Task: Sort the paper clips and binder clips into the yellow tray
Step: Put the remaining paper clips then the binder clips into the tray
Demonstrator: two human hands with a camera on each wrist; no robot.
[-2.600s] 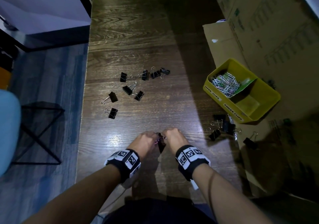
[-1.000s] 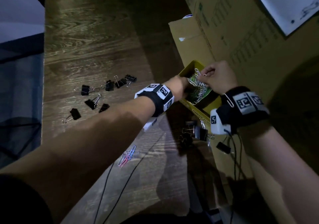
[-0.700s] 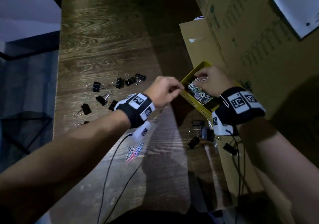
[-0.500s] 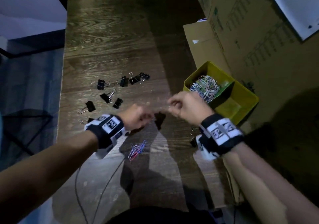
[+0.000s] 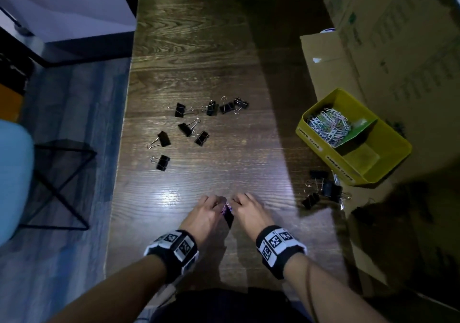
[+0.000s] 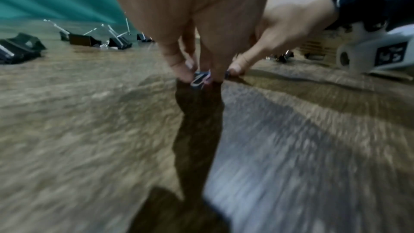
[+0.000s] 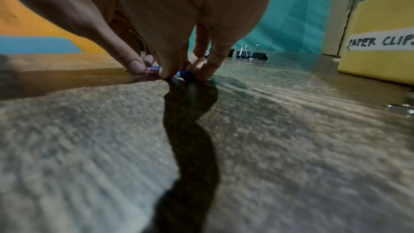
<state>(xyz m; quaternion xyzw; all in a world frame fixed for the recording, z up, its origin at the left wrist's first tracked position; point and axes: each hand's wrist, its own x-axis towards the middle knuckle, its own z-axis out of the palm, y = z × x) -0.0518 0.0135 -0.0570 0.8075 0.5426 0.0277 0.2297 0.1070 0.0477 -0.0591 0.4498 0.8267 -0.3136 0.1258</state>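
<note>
pinching coloured paper clips (image 5: 226, 208) on table (image 5: 199, 178) | left hand (image 5: 205, 214) and right hand (image 5: 249, 212) both grip them | yellow tray (image 5: 388, 163) far right of grip

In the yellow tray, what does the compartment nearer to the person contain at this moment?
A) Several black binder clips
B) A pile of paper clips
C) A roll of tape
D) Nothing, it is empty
D: in the head view the near compartment of the yellow tray shows only its bare floor, while the paper clips fill the far one and the binder clips lie outside on the table.
</note>
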